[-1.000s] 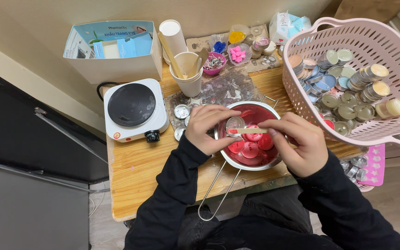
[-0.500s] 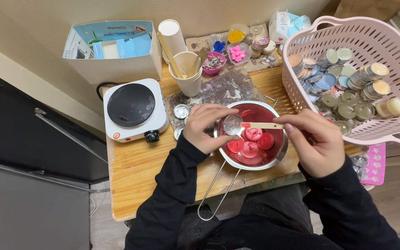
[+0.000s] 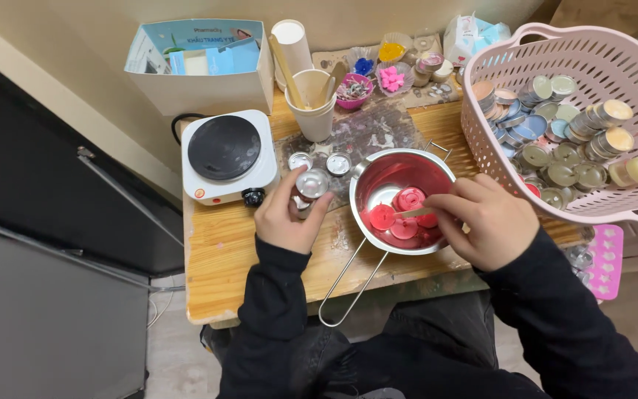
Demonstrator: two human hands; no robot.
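A small empty metal cup (image 3: 311, 183) is being pinched between the thumb and fingers of the left hand (image 3: 287, 216), which is being held over the counter (image 3: 223, 255) just left of the steel pot (image 3: 404, 201) and in front of the white hot plate (image 3: 227, 155). A flat wooden stick (image 3: 415, 213) is being gripped by the closed fingers of the right hand (image 3: 481, 222), its long axis running roughly left to right, with the free end being pointed down among the red wax discs (image 3: 400, 214) lying at the bottom of the pot. Whether the stick tip is actually touching a disc is hard to tell. The discs are lying nearer the right hand, with the pot rim standing between them and the cup. More empty cups (image 3: 320, 161) are sitting just beyond the left hand, and a pink basket (image 3: 592, 59) of filled cups is being kept at the right.
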